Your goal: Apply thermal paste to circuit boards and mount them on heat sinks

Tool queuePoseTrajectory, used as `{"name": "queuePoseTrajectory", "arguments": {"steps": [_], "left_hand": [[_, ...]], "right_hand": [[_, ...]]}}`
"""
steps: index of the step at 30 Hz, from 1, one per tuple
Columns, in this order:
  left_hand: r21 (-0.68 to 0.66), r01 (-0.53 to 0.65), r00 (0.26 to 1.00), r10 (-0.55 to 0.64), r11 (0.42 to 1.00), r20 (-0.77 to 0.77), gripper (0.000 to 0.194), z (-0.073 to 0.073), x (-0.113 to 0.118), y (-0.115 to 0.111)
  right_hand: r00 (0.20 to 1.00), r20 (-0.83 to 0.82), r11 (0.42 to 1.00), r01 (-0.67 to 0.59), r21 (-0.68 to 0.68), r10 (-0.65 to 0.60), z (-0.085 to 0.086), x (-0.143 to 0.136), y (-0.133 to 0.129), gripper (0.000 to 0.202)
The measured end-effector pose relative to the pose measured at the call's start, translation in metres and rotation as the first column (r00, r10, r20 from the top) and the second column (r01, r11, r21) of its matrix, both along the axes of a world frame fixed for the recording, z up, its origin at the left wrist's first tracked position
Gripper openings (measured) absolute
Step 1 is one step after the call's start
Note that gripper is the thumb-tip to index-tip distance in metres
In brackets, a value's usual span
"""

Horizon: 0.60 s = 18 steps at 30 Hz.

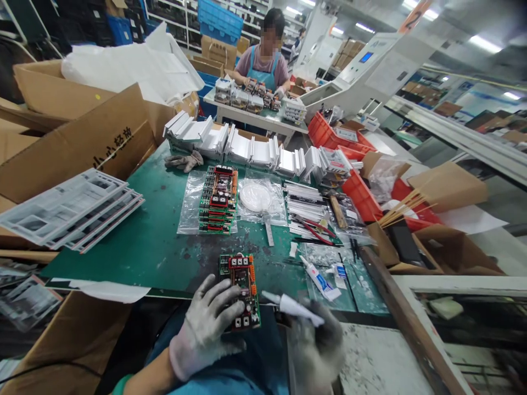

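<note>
Wearing a grey-stained white glove, my left hand [208, 323] grips a green circuit board [239, 269] from its left side, fingers lying across it. The board has orange connectors along its right edge and overhangs the table's front edge. My right hand [319, 343], also gloved and smeared by motion, is closed around a white tube with a tapered nozzle [294, 306]. The nozzle points left, just beside the board's right edge and apart from it. Beyond the held board, a row of similar circuit boards [219, 200] lies on a clear plastic bag [187, 211].
Aluminium heat sinks [251, 151] line the table's far edge. Red-handled pliers [317, 230], metal strips [302, 200] and a blue-white tube [319, 280] lie at right. White frames [78, 206] are stacked left. Another person [263, 66] works at a table behind.
</note>
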<state>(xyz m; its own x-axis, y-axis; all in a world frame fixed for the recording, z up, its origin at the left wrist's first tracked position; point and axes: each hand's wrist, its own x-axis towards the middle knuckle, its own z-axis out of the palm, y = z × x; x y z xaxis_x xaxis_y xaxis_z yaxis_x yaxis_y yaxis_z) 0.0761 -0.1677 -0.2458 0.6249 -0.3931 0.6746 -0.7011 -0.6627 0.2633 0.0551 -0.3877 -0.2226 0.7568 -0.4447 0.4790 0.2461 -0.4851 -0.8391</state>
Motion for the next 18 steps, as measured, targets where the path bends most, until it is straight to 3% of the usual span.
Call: {"name": "queuePoseTrajectory", "arguments": {"steps": [2, 5, 9, 18], "left_hand": [[0.017, 0.054, 0.998, -0.054, 0.998, 0.027, 0.037, 0.0, 0.002, -0.001], [0.01, 0.106, 0.994, -0.106, 0.994, 0.016, 0.026, -0.002, 0.004, 0.0], [-0.019, 0.149, 0.988, -0.149, 0.989, 0.03, 0.026, -0.007, 0.005, 0.004], [-0.004, 0.153, 0.988, -0.153, 0.988, 0.03, 0.022, -0.01, 0.006, 0.005]], "right_hand": [[0.984, -0.154, 0.985, 0.105, 0.136, -0.084, -0.005, 0.02, 0.001, 0.027], [0.959, -0.281, 0.968, 0.102, 0.229, -0.035, -0.006, 0.049, 0.005, 0.036], [0.951, -0.31, 0.981, 0.064, 0.185, -0.003, -0.005, 0.07, 0.007, 0.039], [0.936, -0.352, 0.995, 0.033, 0.091, 0.001, 0.003, 0.079, 0.012, 0.035]]}}
